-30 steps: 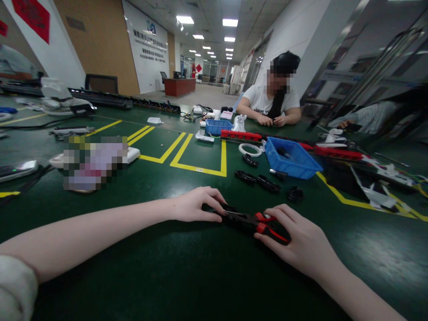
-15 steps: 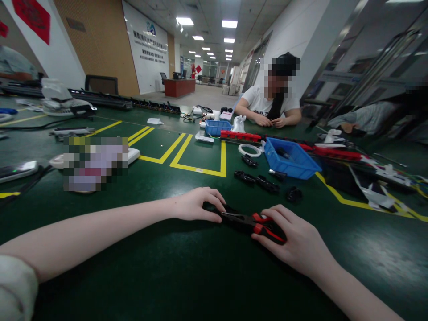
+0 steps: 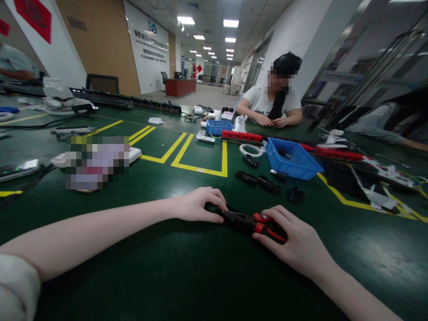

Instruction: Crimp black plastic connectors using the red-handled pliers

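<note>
My right hand (image 3: 297, 236) is wrapped round the red-and-black handles of a pair of pliers (image 3: 246, 221), low over the green table. The jaws point left toward my left hand (image 3: 199, 204). That hand's thumb and fingers are closed round a small black part (image 3: 211, 207), mostly covered by the fingers. The plier tips meet this part at my fingertips; whether they grip it I cannot tell. Beyond my hands lie several similar-looking black pieces, among them a pair (image 3: 257, 180) and a single one (image 3: 295, 195).
A blue bin (image 3: 294, 165) with dark pieces inside stands beyond my right hand, beside a white ring-shaped coil (image 3: 250, 150). A smaller blue bin (image 3: 219, 128) is farther back. A phone-like object (image 3: 96, 167) sits at left. Across the table sits a person (image 3: 270, 104).
The pliers have turned slightly in my right hand, their jaws now looking darker. My hands stay almost in place. At far right, another person's arm has shifted.
</note>
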Demonstrator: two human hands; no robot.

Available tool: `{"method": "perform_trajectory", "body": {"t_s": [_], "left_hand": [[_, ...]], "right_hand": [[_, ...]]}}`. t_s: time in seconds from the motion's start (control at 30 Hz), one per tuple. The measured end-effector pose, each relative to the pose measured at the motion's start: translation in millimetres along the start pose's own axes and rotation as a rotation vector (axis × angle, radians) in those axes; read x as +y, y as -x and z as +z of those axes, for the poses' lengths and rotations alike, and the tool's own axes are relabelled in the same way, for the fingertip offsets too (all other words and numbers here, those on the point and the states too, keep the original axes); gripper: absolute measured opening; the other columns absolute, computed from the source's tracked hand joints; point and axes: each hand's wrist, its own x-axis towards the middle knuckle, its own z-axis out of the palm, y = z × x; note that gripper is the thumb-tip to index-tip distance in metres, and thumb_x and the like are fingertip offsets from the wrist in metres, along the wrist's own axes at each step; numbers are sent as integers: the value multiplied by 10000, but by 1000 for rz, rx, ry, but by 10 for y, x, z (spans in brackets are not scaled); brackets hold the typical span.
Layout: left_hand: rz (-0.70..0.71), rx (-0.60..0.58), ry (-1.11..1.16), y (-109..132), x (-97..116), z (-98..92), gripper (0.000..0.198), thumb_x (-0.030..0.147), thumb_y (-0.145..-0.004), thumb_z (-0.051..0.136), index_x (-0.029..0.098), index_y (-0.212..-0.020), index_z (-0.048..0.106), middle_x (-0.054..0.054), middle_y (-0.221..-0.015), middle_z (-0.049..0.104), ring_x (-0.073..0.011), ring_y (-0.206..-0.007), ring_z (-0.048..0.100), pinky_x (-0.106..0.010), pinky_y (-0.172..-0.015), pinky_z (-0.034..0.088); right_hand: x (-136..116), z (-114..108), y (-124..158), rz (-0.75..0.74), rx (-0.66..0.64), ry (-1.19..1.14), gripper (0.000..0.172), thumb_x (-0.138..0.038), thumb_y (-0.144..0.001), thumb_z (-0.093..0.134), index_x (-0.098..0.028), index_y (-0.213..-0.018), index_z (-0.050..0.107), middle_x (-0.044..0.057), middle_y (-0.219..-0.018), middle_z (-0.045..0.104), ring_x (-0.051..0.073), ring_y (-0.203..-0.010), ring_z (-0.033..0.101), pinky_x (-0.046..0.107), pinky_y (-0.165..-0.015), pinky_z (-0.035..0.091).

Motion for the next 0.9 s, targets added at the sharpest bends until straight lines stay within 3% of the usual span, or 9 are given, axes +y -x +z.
{"method": "perform_trajectory", "body": {"t_s": [0.5, 0.9], "left_hand": [[6, 49, -4, -4, -8, 20, 167, 228, -832, 740, 192, -994, 759, -60, -1082, 636, -187, -992, 613, -317, -897, 466], [-31, 6, 38, 12, -29, -1, 202, 285, -849, 728, 192, -1028, 733, -49, -1124, 620, -192, -1037, 598, -331, -910, 461]], "right_hand": [[8, -6, 12, 8, -26, 15, 384, -556, -841, 601, -217, -1020, 623, 54, -988, 663, 177, -778, 675, 296, -630, 566], [23, -22, 8, 26, -27, 19, 398, -574, -838, 593, -227, -1028, 634, 60, -1002, 668, 186, -787, 676, 300, -646, 568]]}}
